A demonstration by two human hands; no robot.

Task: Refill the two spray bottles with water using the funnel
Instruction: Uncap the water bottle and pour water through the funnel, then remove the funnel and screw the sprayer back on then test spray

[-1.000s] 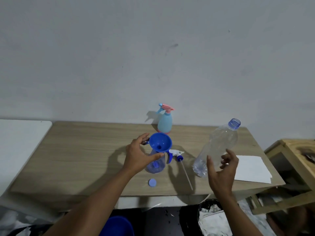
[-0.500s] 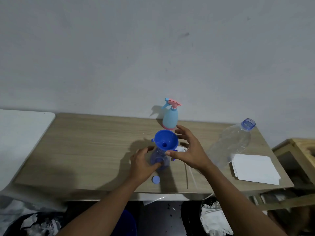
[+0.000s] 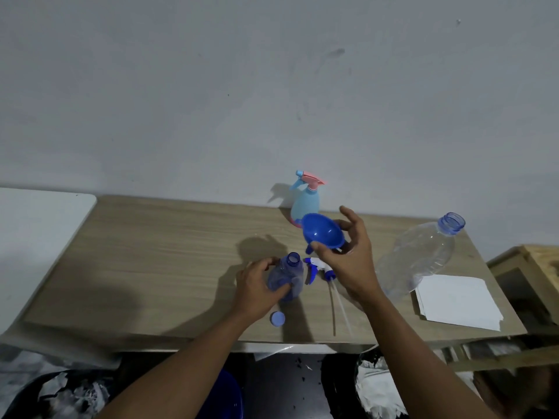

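My left hand [image 3: 257, 290] grips a small clear blue spray bottle [image 3: 289, 275] that stands open-necked on the wooden table [image 3: 157, 267]. My right hand [image 3: 348, 258] holds the blue funnel [image 3: 322, 231] in the air, above and to the right of that bottle. The bottle's white-and-blue spray head [image 3: 317, 269] with its dip tube lies on the table beside it. A light blue spray bottle with a pink trigger [image 3: 306, 201] stands at the back by the wall. A large clear water bottle [image 3: 419, 255], uncapped, stands at the right.
A small blue cap [image 3: 277, 319] lies near the table's front edge. A stack of white paper [image 3: 456, 300] sits at the front right corner. A white surface [image 3: 36, 231] adjoins the table on the left, a wooden stand [image 3: 526, 267] on the right.
My right hand left the water bottle, crossed to the funnel and lifted it off the small blue bottle's neck. My left hand slid down to grip that bottle's body.
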